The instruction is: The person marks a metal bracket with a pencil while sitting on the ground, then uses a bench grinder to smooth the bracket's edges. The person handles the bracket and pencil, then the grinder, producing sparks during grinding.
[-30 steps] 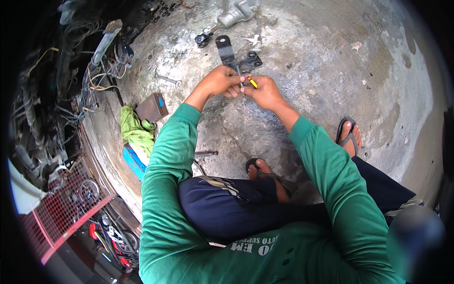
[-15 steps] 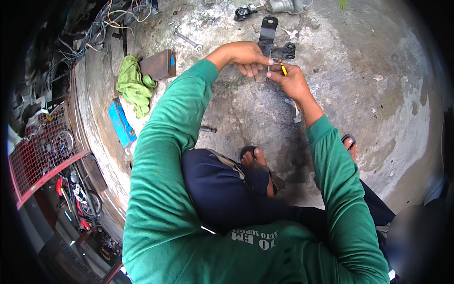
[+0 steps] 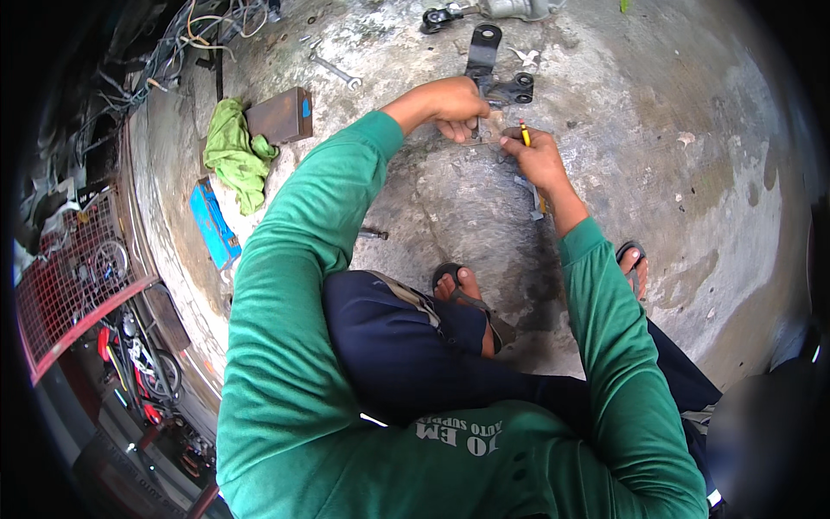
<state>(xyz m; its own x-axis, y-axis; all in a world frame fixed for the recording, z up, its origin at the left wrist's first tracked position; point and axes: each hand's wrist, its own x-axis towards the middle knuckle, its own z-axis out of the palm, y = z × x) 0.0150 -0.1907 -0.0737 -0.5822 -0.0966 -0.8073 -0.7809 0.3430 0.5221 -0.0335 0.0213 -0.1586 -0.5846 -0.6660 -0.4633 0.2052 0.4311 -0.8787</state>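
Note:
My right hand [image 3: 536,157] is closed, with a yellow pencil [image 3: 526,134] tucked between its fingers, eraser end up. Its thumb and fingertip meet at the right edge of a thin, flat, brownish sheet [image 3: 489,136]; whether they pinch it is hard to make out. On the sheet's left, my left hand [image 3: 456,104] has its fingers curled down over it, and what they grip is hidden. Just beyond both hands, a black metal bracket [image 3: 484,54] with round holes lies on the concrete floor.
An open-ended wrench [image 3: 337,73], a brown metal block [image 3: 281,116], a green cloth [image 3: 235,156] and a blue box [image 3: 214,225] lie to the left. A short metal bolt-like part [image 3: 373,233] is near my knee. A grey cylindrical part [image 3: 519,9] sits at the far edge.
My hands have drawn apart slightly, the right one moving right with the pencil. The left fingers curl more now. The whole view has shifted a little.

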